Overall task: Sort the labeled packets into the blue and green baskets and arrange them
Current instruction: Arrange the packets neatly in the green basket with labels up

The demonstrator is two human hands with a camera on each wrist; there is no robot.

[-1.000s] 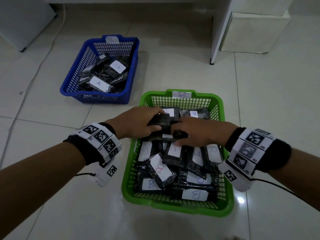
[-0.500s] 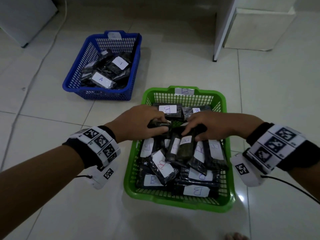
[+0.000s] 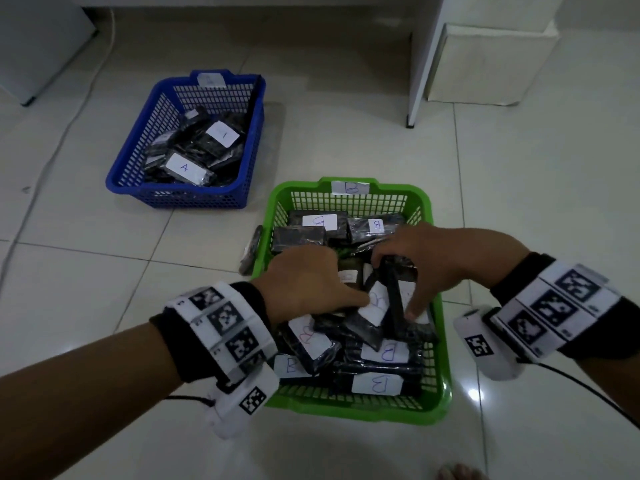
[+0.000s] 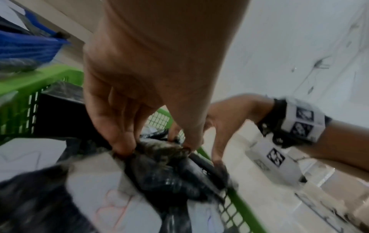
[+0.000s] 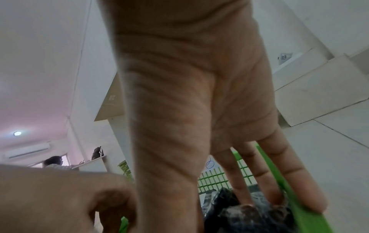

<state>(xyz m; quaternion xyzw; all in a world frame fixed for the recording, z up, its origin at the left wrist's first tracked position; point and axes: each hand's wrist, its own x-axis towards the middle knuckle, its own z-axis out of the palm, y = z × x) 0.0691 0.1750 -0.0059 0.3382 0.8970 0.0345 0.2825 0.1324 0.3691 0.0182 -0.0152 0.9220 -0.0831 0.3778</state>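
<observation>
White glossy tile floor (image 3: 346, 98) carries everything here: the blue basket (image 3: 138, 161) sits farther off to the left with a loose heap of dark packets, one labelled A (image 3: 184, 167), and the green basket (image 3: 438, 344) lies close in front, crowded with black plastic packets marked B. At the far end two B packets (image 3: 318, 221) lie flat and side by side, while the middle and near part is a jumble, some packets on edge and some crossed over others. The step in hand looks like arranging that middle stretch, and to do it well each packet is best laid flat, label up, in rows matching the tidy far pair, working from the far end toward the near wall so nothing has to be lifted twice; the slippery wrap will slide, so a firm pinch on the edge helps. Both forearms reach in from the near side, wrists raised and hands angled down. The left hand (image 3: 304, 282) pinches the crinkled edge of a packet between thumb and fingers (image 4: 121, 146). The right hand (image 3: 426, 268) spreads over a packet standing on edge (image 3: 394, 299), fingers (image 5: 242, 195) pressing down on the wrap, thumb reaching to its near end.
</observation>
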